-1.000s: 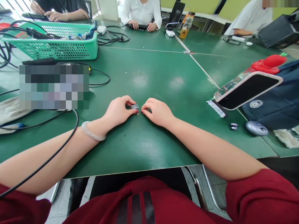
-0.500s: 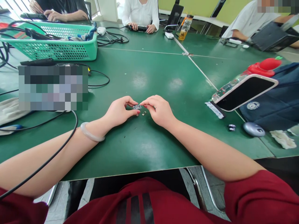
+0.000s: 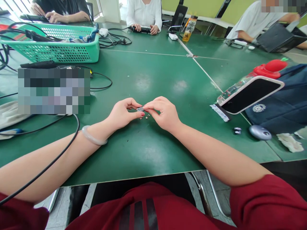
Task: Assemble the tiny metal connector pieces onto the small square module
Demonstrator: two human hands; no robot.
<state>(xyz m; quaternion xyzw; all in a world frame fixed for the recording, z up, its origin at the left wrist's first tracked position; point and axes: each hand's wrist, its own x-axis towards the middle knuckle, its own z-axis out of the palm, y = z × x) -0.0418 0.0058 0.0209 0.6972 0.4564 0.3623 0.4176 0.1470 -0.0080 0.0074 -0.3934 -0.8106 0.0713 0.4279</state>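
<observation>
My left hand [image 3: 122, 113] and my right hand [image 3: 163, 112] meet over the middle of the green table [image 3: 148, 150]. Both pinch a small silvery part [image 3: 140, 109] between thumb and fingertips, just above the tabletop. A tiny metal piece [image 3: 147, 116] lies on the table right under my right fingers. A pale bangle [image 3: 92, 137] circles my left wrist.
A phone [image 3: 251, 94] leans on a red-capped bottle [image 3: 268, 70] and a dark bag [image 3: 285, 105] at the right, with a mouse [image 3: 260, 132] nearby. A green basket [image 3: 55, 43] and black cables [image 3: 48, 121] lie at the left. Other people sit across the table.
My right hand lifted off the table and closed on the small silvery part that my left hand holds; the tiny metal piece now lies uncovered beneath it.
</observation>
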